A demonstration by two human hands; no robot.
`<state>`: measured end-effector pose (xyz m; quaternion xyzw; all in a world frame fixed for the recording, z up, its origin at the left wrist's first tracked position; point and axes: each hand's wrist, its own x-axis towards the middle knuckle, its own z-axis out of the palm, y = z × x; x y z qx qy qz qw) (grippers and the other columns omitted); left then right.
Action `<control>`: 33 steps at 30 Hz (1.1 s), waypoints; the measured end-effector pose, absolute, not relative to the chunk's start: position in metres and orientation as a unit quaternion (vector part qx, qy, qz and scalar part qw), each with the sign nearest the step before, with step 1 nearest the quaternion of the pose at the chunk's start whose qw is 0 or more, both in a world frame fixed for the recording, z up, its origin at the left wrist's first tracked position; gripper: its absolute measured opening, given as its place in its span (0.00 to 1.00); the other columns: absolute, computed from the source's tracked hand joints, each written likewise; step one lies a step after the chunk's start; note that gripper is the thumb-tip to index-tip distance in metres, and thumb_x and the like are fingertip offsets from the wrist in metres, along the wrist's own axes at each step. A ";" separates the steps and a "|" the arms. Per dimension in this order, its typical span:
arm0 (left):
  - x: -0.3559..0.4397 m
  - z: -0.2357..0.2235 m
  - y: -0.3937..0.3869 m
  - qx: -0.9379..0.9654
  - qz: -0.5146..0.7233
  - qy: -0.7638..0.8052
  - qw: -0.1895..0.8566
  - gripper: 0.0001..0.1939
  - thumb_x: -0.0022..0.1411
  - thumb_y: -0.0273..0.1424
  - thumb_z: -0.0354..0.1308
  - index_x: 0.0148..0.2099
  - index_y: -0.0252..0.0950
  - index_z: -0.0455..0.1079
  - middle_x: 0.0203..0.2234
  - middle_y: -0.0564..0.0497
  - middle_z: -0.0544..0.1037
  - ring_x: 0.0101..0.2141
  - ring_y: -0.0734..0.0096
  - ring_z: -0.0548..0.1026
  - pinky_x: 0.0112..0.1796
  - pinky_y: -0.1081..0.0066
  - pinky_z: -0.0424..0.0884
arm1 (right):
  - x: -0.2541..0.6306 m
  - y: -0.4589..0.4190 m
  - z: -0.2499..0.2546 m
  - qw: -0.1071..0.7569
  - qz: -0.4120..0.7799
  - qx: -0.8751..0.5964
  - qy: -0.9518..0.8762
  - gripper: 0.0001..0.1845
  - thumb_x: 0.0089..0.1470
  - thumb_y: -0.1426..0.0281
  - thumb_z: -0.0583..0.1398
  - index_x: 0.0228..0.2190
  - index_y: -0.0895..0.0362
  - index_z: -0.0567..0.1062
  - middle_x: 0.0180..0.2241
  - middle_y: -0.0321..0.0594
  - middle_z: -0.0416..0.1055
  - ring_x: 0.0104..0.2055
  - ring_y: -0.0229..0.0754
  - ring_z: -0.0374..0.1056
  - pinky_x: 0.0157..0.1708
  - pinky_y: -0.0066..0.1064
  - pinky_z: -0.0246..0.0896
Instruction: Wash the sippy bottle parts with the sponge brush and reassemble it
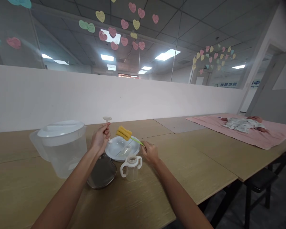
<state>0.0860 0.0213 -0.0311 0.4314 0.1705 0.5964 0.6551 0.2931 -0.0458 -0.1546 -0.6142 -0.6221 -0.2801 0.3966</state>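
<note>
My left hand (pixel 101 138) is closed around a bottle straw (pixel 107 119). Its pale disc shows above the fingers, and a small white ball hangs below them. In my right hand (pixel 150 152) is the green handle of a bottle brush (pixel 124 133) with a yellow sponge head. The sponge is held over a white basin (pixel 112 154), apart from the straw. Inside the basin lies a clear, cup-like piece (pixel 126 150). In front of the basin, an uncapped baby bottle (pixel 132 168) with two white handles stands upright on the table.
A lidded plastic pitcher (pixel 64 149) stands at the left. Beside my left forearm is a round metal tray (pixel 102 173). A baby doll (pixel 240 124) lies on a pink towel (pixel 271 136) at the far right. Behind the wooden table (pixel 193 162) runs a white wall (pixel 133 98).
</note>
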 end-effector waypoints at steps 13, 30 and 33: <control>0.081 -0.027 0.017 0.437 0.544 0.182 0.693 0.05 0.53 0.26 0.55 0.34 0.33 0.65 0.12 0.64 0.46 0.09 0.88 0.45 0.10 0.83 0.40 | 0.293 -0.046 -0.154 0.388 -0.286 -0.618 -0.622 0.13 0.53 0.72 0.49 0.33 0.58 0.73 0.25 0.40 0.72 0.26 0.35 0.66 0.26 0.22 0.52; 0.082 -0.032 0.019 0.466 0.507 0.194 0.698 0.08 0.54 0.31 0.57 0.37 0.34 0.67 0.10 0.65 0.45 0.09 0.87 0.44 0.09 0.83 0.41 | 0.292 -0.047 -0.153 0.390 -0.285 -0.621 -0.617 0.13 0.52 0.72 0.49 0.32 0.59 0.73 0.24 0.39 0.72 0.24 0.34 0.64 0.24 0.23 0.49; 0.084 -0.033 0.018 0.463 0.512 0.197 0.696 0.08 0.54 0.31 0.57 0.37 0.34 0.67 0.09 0.65 0.45 0.09 0.87 0.44 0.09 0.83 0.41 | 0.292 -0.046 -0.153 0.393 -0.286 -0.619 -0.617 0.14 0.52 0.72 0.49 0.33 0.59 0.73 0.25 0.39 0.72 0.24 0.34 0.64 0.24 0.23 0.49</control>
